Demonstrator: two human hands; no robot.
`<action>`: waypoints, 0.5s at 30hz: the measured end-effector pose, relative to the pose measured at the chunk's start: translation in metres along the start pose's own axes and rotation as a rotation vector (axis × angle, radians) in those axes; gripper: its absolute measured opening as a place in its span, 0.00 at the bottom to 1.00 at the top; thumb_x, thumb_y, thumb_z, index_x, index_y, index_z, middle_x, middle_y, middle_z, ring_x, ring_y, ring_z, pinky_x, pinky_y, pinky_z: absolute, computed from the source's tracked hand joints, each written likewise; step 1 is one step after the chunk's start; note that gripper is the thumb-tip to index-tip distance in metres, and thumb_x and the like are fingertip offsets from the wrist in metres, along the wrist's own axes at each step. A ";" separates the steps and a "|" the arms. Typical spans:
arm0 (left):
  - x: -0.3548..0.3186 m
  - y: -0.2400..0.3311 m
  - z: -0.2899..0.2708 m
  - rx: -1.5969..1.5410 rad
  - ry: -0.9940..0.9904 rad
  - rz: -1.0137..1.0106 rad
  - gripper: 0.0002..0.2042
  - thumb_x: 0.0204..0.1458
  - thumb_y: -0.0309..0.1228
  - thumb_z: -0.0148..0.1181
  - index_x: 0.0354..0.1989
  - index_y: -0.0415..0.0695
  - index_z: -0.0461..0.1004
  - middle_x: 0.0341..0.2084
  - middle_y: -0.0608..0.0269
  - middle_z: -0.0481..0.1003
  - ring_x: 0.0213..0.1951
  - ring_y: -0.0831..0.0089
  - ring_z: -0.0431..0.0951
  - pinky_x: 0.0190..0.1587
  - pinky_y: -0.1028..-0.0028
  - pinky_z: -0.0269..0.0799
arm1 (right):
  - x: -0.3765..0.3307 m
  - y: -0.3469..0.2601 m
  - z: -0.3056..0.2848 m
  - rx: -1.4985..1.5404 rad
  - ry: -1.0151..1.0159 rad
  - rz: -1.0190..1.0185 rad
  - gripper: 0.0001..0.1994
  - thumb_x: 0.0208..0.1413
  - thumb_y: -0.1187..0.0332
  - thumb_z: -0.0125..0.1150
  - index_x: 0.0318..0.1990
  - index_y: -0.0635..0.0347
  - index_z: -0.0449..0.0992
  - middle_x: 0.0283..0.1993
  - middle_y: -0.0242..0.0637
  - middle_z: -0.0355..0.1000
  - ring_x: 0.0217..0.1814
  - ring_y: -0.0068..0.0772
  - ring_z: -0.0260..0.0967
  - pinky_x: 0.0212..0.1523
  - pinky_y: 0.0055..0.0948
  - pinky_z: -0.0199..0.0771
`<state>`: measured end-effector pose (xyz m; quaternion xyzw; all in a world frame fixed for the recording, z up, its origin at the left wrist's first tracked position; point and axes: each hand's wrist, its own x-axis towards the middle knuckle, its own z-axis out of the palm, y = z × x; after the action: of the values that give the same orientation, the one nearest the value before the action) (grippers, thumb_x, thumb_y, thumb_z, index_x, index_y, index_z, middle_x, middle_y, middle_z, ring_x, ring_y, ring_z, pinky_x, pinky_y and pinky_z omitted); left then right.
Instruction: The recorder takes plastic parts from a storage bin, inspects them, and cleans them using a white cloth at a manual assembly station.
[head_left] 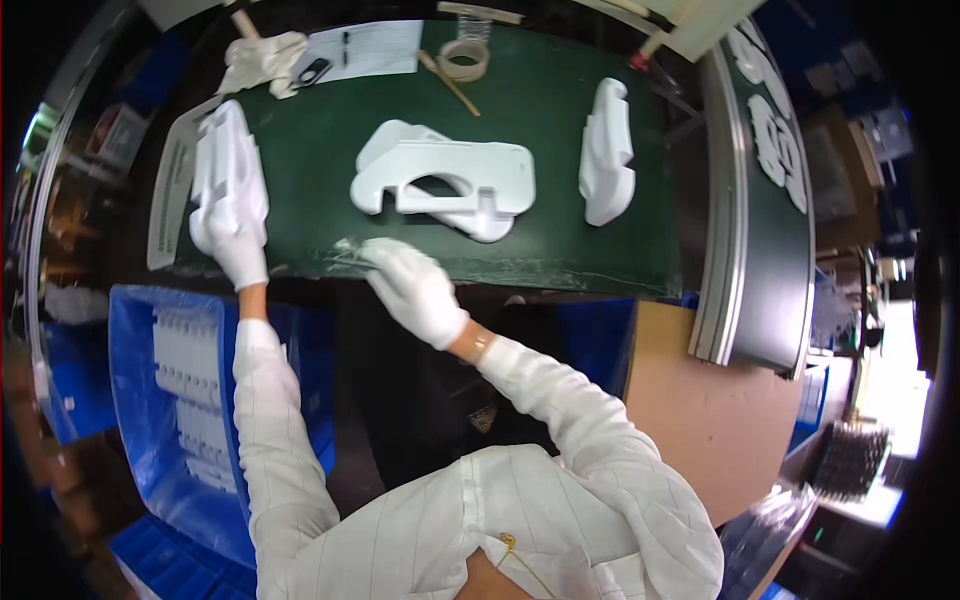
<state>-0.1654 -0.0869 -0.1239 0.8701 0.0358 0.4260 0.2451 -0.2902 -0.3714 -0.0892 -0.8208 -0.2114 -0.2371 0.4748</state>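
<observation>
My left hand [240, 257], in a white glove, grips the near end of a stack of white moulded plastic parts [230, 165] at the left of the green table. How far its fingers wrap underneath is hidden. My right hand [413, 290], gloved too, hovers at the table's front edge with fingers stretched out and nothing visible in them. Beyond it, in the middle, two white plastic parts [440, 165] lie crossed one over the other, the upper one with a curved cut-out. Another white part [606, 155] rests on its side at the right.
At the back of the green table [540, 90] lie a tape roll [464, 62], a wooden stick [450, 85], paper [375, 48] and a crumpled cloth [262, 62]. A blue bin [125, 370] with white parts stands lower left, a cardboard box [715, 400] lower right. A conveyor [735, 230] runs along the right.
</observation>
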 end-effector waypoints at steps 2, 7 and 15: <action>-0.011 0.010 0.007 -0.115 -0.077 -0.324 0.23 0.55 0.34 0.58 0.59 0.40 0.65 0.52 0.44 0.71 0.53 0.48 0.72 0.55 0.62 0.66 | -0.005 0.011 -0.066 -0.219 0.105 0.034 0.17 0.42 0.79 0.64 0.44 0.59 0.75 0.47 0.46 0.73 0.52 0.48 0.71 0.52 0.38 0.72; -0.012 0.058 0.005 0.047 -0.158 -0.441 0.33 0.53 0.42 0.60 0.64 0.41 0.56 0.54 0.39 0.69 0.55 0.44 0.70 0.56 0.57 0.65 | -0.015 0.097 -0.190 -0.846 0.700 0.315 0.35 0.48 0.69 0.68 0.63 0.67 0.58 0.63 0.54 0.59 0.65 0.54 0.57 0.64 0.43 0.58; -0.026 0.059 -0.012 0.118 -0.093 -0.358 0.38 0.48 0.43 0.65 0.64 0.44 0.54 0.60 0.41 0.61 0.58 0.44 0.66 0.59 0.55 0.63 | 0.001 0.119 -0.216 -0.422 0.568 0.992 0.27 0.54 0.55 0.58 0.56 0.63 0.67 0.57 0.52 0.68 0.57 0.53 0.69 0.55 0.41 0.68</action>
<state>-0.1999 -0.1412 -0.1092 0.8814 0.2036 0.3323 0.2669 -0.2619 -0.6162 -0.0746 -0.8024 0.3828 -0.2339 0.3936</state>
